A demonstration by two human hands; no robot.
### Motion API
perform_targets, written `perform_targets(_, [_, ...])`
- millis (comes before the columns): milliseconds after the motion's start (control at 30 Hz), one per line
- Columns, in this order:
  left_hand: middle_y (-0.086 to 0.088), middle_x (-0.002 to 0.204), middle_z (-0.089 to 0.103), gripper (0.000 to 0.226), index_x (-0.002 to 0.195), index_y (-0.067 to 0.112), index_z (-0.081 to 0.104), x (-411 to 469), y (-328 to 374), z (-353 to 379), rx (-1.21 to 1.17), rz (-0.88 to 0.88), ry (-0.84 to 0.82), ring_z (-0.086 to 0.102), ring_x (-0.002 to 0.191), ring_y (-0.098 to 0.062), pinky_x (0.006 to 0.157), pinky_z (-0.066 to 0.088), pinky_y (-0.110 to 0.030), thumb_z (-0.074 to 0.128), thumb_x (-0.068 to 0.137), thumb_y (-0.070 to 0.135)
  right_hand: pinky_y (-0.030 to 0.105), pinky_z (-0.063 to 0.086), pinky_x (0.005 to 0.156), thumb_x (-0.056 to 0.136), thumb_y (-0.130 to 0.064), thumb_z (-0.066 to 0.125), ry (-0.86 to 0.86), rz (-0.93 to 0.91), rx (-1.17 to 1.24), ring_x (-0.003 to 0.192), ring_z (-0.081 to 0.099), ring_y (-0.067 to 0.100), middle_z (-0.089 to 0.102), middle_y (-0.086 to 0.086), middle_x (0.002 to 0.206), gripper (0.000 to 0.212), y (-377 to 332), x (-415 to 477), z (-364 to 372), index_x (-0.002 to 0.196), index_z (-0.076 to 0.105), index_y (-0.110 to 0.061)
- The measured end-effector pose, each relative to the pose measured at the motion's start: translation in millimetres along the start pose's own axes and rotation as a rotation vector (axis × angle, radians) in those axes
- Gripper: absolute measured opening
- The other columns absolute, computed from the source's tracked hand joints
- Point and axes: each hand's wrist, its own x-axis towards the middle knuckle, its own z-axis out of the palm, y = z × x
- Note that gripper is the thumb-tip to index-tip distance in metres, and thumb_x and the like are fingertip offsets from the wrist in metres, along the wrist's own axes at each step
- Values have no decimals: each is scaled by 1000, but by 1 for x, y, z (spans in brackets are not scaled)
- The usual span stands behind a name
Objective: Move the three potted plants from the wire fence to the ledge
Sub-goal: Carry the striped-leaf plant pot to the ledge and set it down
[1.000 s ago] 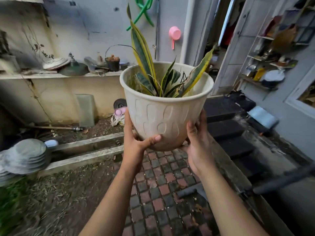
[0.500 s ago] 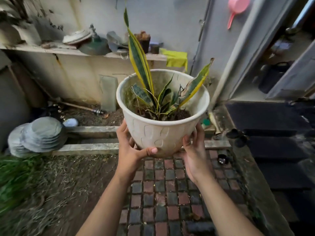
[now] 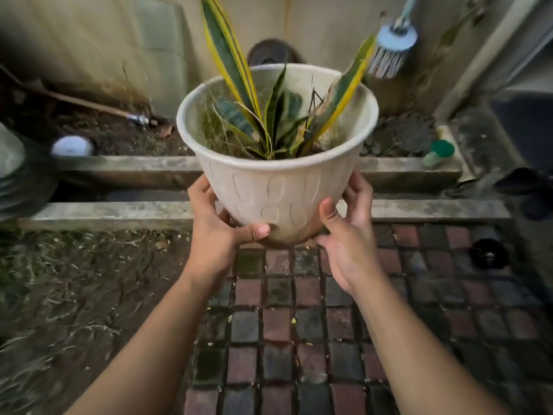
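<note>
I hold the pot [image 3: 276, 163] at twelve o'clock, left hand [image 3: 214, 232] and right hand [image 3: 348, 244] fingers clasping its base. Soil-heavy, rigid; support underneath.

No readable text anywhere here: the cream pot [image 3: 276, 187] carries only embossed oval shapes, no lettering or labels.

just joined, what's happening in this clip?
A person is carrying a cream plant pot with both bare hands: the left hand cups its lower left side and the right hand its lower right. The pot holds a striped green and yellow plant and is in the air above the brick paving, just in front of two low concrete curbs. It has not been set down anywhere yet.
</note>
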Motion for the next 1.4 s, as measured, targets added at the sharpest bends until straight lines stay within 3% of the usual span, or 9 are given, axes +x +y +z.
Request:
perform_targets(333, [-16,150,43,111,135,21,28,12,-295,-45,2,-13,76,52,139,-29,111,48,-61,93,45,21,62,53,102,48,-58,95,-29,20,42,129,61,11,47,3,154,123,286,59,-64,152,35,-28])
perform_targets(467, [-14,149,44,121,143,11,24,22,-358,-42,32,-18,110,52,137,-28,111,47,-62,90,43,22,63,51,105,74,-31,88,-20,12,83,137,54,18,49,-1,153,80,355,86,-85,141,45,-38])
perform_targets(567, [-15,151,43,128,147,10,23,35,-388,-33,7,-17,121,50,140,-32,111,46,-63,92,40,23,58,52,105,80,-16,74,-50,5,86,132,56,15,52,-1,150,68,385,113,-103,139,46,-37])
perform_targets(733, [-3,142,47,125,143,14,24,58,-409,-27,66,37,92,58,121,3,108,53,-32,95,41,21,59,48,109,73,-8,84,-62,-46,77,138,53,29,55,10,148,73,408,149,-122,135,52,-31])
perform_targets(833, [6,139,47,126,143,16,24,73,-400,-32,95,39,47,55,126,-10,107,54,-32,94,39,21,50,52,105,67,-5,85,-67,-45,66,135,56,31,58,14,143,74,411,158,-120,130,53,-27])
perform_targets(1000, [-6,152,40,120,151,14,23,81,-406,-47,162,53,30,50,137,-23,112,51,-39,91,52,9,26,55,100,76,-4,78,-74,-90,-65,122,63,-1,60,-6,136,69,428,160,-114,133,43,-21])
perform_targets(1200, [-6,154,38,113,143,24,25,71,-434,-55,163,26,35,58,119,5,87,56,-11,92,53,9,40,44,117,78,-1,77,-91,-68,-156,129,57,7,55,2,144,68,447,152,-121,132,42,-23])
perform_targets(1267, [-4,150,41,109,138,28,26,64,-438,-55,171,-5,53,60,109,14,92,59,-21,91,53,9,44,40,120,81,12,73,-93,-66,-181,135,52,16,52,4,146,69,449,148,-121,132,41,-21])
perform_targets(1400, [-6,155,43,111,142,22,32,62,-441,-57,119,-75,67,58,126,-14,109,50,-53,95,55,-6,48,36,123,85,16,70,-111,-91,-232,143,46,24,49,7,151,74,445,143,-121,143,37,-15])
